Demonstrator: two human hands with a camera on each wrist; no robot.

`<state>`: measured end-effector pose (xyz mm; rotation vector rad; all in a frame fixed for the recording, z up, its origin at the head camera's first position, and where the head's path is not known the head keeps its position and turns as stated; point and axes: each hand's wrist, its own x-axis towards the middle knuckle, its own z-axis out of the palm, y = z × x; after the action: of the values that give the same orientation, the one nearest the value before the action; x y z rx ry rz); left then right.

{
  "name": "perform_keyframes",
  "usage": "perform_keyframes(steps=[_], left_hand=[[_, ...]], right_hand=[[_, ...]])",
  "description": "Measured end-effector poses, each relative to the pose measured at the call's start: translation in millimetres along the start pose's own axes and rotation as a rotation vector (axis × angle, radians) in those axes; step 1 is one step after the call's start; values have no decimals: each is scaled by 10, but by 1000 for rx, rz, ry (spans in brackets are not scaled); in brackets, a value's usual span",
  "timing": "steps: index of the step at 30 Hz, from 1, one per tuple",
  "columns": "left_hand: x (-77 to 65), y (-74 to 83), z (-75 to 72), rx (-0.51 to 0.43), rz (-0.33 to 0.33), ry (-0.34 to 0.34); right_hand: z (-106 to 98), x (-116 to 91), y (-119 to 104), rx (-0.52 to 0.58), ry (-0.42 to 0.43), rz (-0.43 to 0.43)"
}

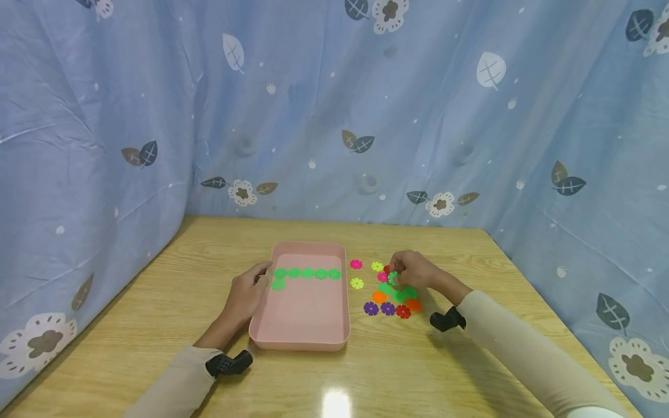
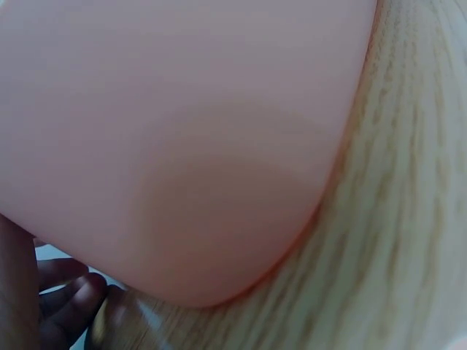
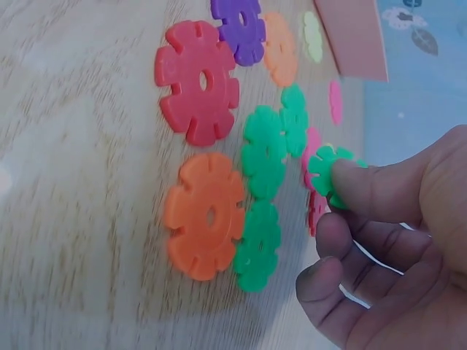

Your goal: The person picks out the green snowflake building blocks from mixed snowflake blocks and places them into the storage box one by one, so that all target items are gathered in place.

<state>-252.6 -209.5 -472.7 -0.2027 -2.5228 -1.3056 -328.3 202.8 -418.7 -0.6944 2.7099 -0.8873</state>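
Note:
A shallow pink tray (image 1: 300, 322) lies on the table with several green snowflake discs (image 1: 308, 273) inside, most in a row across its upper part and one below at the left. My left hand (image 1: 247, 295) grips the tray's left rim; in the left wrist view its fingers (image 2: 69, 295) curl by the tray wall (image 2: 182, 182). Above the loose discs to the tray's right, my right hand (image 1: 415, 270) pinches a green snowflake disc (image 3: 325, 173) between thumb and forefinger. Under and beside it lie more green discs (image 3: 264, 152), partly hidden in the head view.
Near the right hand lie orange discs (image 3: 206, 216), red discs (image 3: 197, 82) and purple discs (image 1: 371, 309). Yellow discs (image 1: 357, 283) and a pink disc (image 1: 356, 264) sit close to the tray's right wall. A blue patterned curtain (image 1: 334, 116) surrounds the wooden table (image 1: 397, 371).

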Motion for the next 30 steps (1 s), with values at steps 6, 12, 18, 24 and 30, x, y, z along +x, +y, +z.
perform_keyframes(steps=[6,12,18,24,30], left_hand=[[-9,-2,3,-10,-8,-6],[-24,-11,1,-8,-17,-5],[-25,-18,2,-11,-17,-13],[-18,12,-8,-1,-20,-7],[-7,23,-11,-4,-12,-7]], right_hand=[[45,8,-72,21,11,-30],[112,77,-175,78,13,-80],[168,147,-372,146,-3,-114],[215,243,-587,205,-9,-144],[261,344,-740,238,-16,-179]])
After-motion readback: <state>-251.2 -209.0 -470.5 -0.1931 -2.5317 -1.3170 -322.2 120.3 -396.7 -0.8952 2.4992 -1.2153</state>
